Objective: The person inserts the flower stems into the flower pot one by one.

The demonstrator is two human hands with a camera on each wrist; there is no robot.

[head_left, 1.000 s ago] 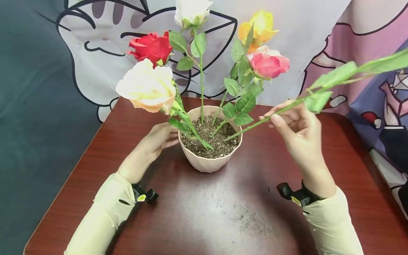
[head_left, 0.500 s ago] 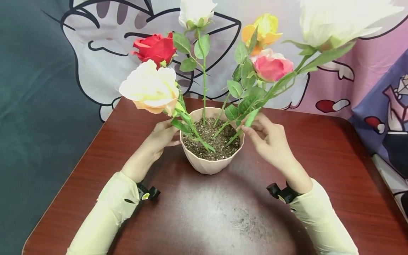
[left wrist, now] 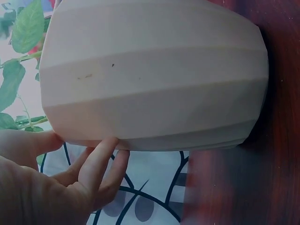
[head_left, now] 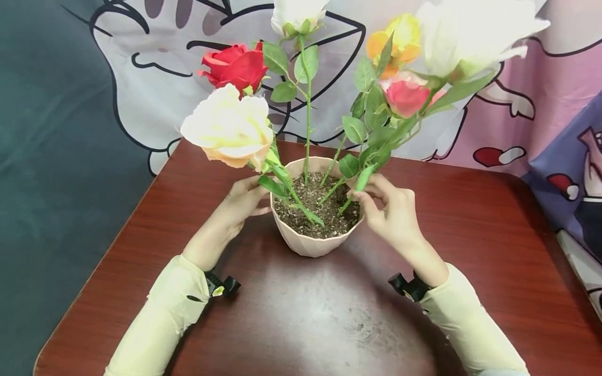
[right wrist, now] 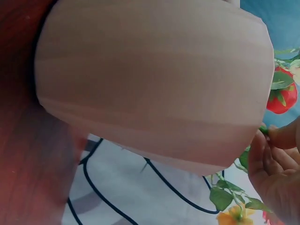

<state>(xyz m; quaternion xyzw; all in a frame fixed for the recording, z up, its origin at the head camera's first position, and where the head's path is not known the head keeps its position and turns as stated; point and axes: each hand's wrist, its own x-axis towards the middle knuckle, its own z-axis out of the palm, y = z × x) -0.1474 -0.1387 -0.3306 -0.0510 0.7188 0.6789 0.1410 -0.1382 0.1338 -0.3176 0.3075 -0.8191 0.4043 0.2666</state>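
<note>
A pale pink faceted flower pot [head_left: 312, 245] filled with dark soil [head_left: 305, 198] stands on the table. My right hand [head_left: 395, 214] pinches the lower green stem of a large white rose [head_left: 470, 42] between thumb and fingers at the pot's right rim. The stem's foot is in the soil, and the stem leans right. My left hand [head_left: 237, 206] touches the pot's left side, its thumb at the rim and fingertips on the outer wall in the left wrist view. A cream rose [head_left: 228, 128], a red rose [head_left: 235, 68] and a pink rose [head_left: 406, 96] rise around the pot.
A yellow rose [head_left: 397, 42] and a second white rose [head_left: 298, 18] rise toward the back. The reddish-brown table [head_left: 301, 313] bears a dull smudge in front. Behind it hangs a cartoon-printed cloth [head_left: 155, 104], with a dark green curtain [head_left: 51, 156] at the left.
My right hand has moved left and down to the pot's rim with the white rose, whose bloom has swung into view and leftward. The left hand stays at the pot.
</note>
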